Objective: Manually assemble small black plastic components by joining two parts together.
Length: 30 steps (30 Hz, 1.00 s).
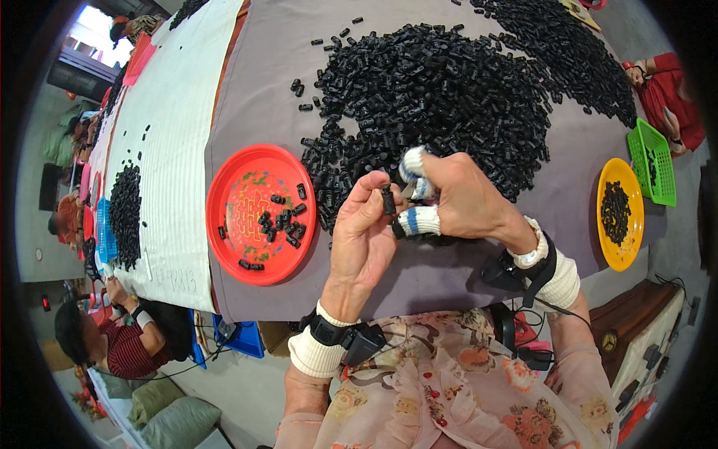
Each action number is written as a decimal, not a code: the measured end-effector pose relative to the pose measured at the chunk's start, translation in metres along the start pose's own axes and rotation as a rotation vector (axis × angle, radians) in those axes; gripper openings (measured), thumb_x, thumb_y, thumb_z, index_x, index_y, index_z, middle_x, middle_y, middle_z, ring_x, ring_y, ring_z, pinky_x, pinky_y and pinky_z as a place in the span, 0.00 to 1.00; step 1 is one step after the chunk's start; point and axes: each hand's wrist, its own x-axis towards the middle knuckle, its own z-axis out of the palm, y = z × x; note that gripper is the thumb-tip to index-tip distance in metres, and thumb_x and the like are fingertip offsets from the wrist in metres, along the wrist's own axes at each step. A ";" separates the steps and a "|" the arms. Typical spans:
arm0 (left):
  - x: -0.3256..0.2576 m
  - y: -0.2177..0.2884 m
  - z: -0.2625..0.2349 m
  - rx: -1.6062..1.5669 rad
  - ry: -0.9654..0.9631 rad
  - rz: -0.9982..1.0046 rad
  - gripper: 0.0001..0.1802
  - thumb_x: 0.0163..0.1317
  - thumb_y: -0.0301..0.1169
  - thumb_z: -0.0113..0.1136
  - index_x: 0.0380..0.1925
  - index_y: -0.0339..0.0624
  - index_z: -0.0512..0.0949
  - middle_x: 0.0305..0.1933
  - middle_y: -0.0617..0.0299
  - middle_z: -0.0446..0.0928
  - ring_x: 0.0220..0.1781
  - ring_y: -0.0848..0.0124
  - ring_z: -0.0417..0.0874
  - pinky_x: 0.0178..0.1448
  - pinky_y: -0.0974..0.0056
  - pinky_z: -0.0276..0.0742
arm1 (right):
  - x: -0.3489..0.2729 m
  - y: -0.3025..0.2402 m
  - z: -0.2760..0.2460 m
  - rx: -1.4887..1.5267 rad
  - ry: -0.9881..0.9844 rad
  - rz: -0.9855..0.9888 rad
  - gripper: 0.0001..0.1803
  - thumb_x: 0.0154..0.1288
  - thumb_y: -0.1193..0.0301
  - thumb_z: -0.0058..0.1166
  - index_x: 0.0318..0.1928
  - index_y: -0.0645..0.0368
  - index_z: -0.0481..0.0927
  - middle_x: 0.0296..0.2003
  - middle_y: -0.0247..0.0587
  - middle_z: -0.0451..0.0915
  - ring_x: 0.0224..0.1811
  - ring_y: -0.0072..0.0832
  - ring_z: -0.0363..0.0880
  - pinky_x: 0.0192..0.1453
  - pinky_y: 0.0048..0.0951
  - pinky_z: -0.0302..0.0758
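Over the near edge of the pile, my left hand (363,239) pinches a small black plastic cylinder (388,200) upright between thumb and fingertips. My right hand (471,194) is closed close beside it, with white-and-blue knitted covers (420,220) on its fingers. A thin greyish tip shows between those fingers, pointing at the cylinder; too little of it is visible to name. Beyond both hands spreads a large heap of the same black cylinders (434,97). To the left, a red round tray (219,243) holds several loose cylinders.
A yellow plate (634,243) and a green basket (664,183), both holding black parts, stand at the right. Another heap (568,63) lies far right. On the left, a white-covered table (179,112) bears more parts. Co-workers sit at left and right; straps with black devices circle my wrists.
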 end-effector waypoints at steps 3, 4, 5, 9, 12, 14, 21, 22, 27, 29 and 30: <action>0.002 0.000 0.002 -0.011 0.006 -0.019 0.12 0.61 0.28 0.54 0.44 0.42 0.68 0.38 0.59 0.74 0.41 0.70 0.76 0.51 0.63 0.74 | 0.000 -0.016 -0.005 0.056 0.122 0.086 0.18 0.44 0.72 0.64 0.36 0.64 0.72 0.20 0.47 0.76 0.21 0.39 0.79 0.24 0.31 0.73; 0.001 0.001 0.001 -0.011 0.005 -0.018 0.12 0.61 0.28 0.54 0.44 0.42 0.68 0.38 0.59 0.74 0.41 0.70 0.76 0.51 0.63 0.74 | 0.001 -0.014 -0.003 0.055 0.123 0.085 0.18 0.44 0.72 0.64 0.36 0.64 0.72 0.20 0.47 0.76 0.21 0.39 0.79 0.24 0.31 0.73; 0.000 0.001 0.001 -0.007 0.018 -0.018 0.14 0.61 0.29 0.53 0.47 0.41 0.67 0.43 0.57 0.74 0.45 0.67 0.76 0.53 0.60 0.73 | 0.001 -0.010 0.001 0.071 0.118 0.036 0.19 0.43 0.72 0.63 0.36 0.64 0.72 0.20 0.47 0.76 0.21 0.39 0.79 0.24 0.31 0.73; -0.002 0.003 0.003 -0.023 0.030 -0.018 0.16 0.59 0.26 0.54 0.48 0.39 0.68 0.48 0.54 0.73 0.50 0.62 0.75 0.56 0.55 0.72 | 0.003 -0.005 0.005 0.010 0.136 -0.064 0.17 0.43 0.73 0.61 0.35 0.63 0.72 0.18 0.47 0.75 0.20 0.40 0.77 0.23 0.32 0.72; -0.001 0.008 0.001 0.117 0.050 0.036 0.17 0.55 0.21 0.53 0.46 0.37 0.69 0.48 0.53 0.73 0.49 0.63 0.76 0.56 0.57 0.72 | 0.004 -0.004 0.003 -0.045 0.137 -0.067 0.16 0.43 0.72 0.60 0.35 0.63 0.73 0.17 0.46 0.74 0.19 0.41 0.76 0.22 0.33 0.71; -0.002 0.010 0.007 0.169 0.078 0.041 0.16 0.54 0.20 0.54 0.45 0.36 0.70 0.44 0.57 0.74 0.46 0.69 0.76 0.53 0.63 0.72 | 0.004 -0.002 0.003 -0.065 0.120 -0.054 0.15 0.43 0.72 0.60 0.34 0.63 0.73 0.17 0.46 0.73 0.18 0.41 0.75 0.21 0.34 0.70; -0.002 0.012 0.005 0.343 0.112 0.095 0.15 0.57 0.21 0.56 0.46 0.34 0.70 0.40 0.58 0.76 0.41 0.74 0.78 0.47 0.71 0.73 | 0.007 -0.001 0.007 -0.078 0.114 -0.063 0.15 0.44 0.71 0.61 0.33 0.63 0.72 0.17 0.46 0.73 0.18 0.40 0.75 0.21 0.33 0.69; -0.002 0.014 0.003 0.341 0.114 0.099 0.15 0.57 0.21 0.56 0.46 0.34 0.70 0.40 0.58 0.76 0.41 0.74 0.78 0.47 0.71 0.73 | 0.008 -0.001 0.007 -0.073 0.098 -0.065 0.16 0.45 0.71 0.61 0.33 0.63 0.72 0.17 0.46 0.74 0.17 0.38 0.74 0.21 0.32 0.69; -0.001 0.018 -0.011 0.042 -0.010 0.003 0.15 0.63 0.25 0.51 0.49 0.34 0.70 0.45 0.52 0.76 0.42 0.70 0.79 0.49 0.66 0.75 | 0.009 -0.008 0.000 0.069 0.099 0.013 0.16 0.46 0.72 0.61 0.35 0.64 0.71 0.19 0.45 0.75 0.16 0.33 0.73 0.21 0.29 0.69; -0.002 0.016 -0.008 -0.013 0.003 0.005 0.15 0.64 0.26 0.50 0.49 0.34 0.70 0.44 0.54 0.76 0.42 0.70 0.79 0.48 0.67 0.76 | 0.008 -0.009 0.001 0.089 0.112 0.005 0.16 0.47 0.73 0.61 0.35 0.64 0.71 0.19 0.45 0.76 0.16 0.31 0.73 0.21 0.28 0.68; -0.002 0.017 -0.010 -0.015 0.004 0.007 0.15 0.64 0.26 0.50 0.49 0.34 0.70 0.44 0.54 0.76 0.42 0.70 0.79 0.48 0.67 0.76 | 0.009 -0.011 0.001 0.089 0.106 0.016 0.16 0.46 0.73 0.61 0.36 0.64 0.72 0.19 0.45 0.75 0.16 0.32 0.73 0.21 0.28 0.69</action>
